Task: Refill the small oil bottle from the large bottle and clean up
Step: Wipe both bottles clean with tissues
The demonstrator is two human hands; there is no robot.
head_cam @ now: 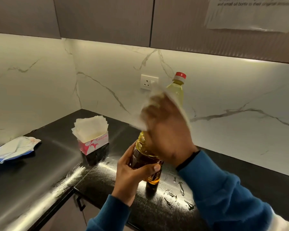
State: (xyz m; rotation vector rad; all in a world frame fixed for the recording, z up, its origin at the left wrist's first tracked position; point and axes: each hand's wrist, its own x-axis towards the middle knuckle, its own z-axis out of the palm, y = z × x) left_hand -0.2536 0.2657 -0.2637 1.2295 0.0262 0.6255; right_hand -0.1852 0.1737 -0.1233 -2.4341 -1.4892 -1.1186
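Cleanup phase, by the look of it — left hand (132, 165) grips small oil bottle (146, 157) mid-frame; right hand (167, 130), fingers clutching tissue (157, 104), wipes its top. Large bottle (177, 90) capped behind. Tabletop (40, 172) spill (177, 195) lower right remains — wiping, returning bottles left.

Both forearms, in blue sleeves, rise from the bottom edge toward centre frame. The left hand (133, 170) enters from 6 o'clock, its fingers and thumb curled in a grip, thumb tip pointing toward 3 o'clock. The right hand (168, 127) comes in from 4 o'clock and sits at the left's 1 o'clock, back toward the camera, fingers closed, motion-blurred; a dark band circles its wrist.
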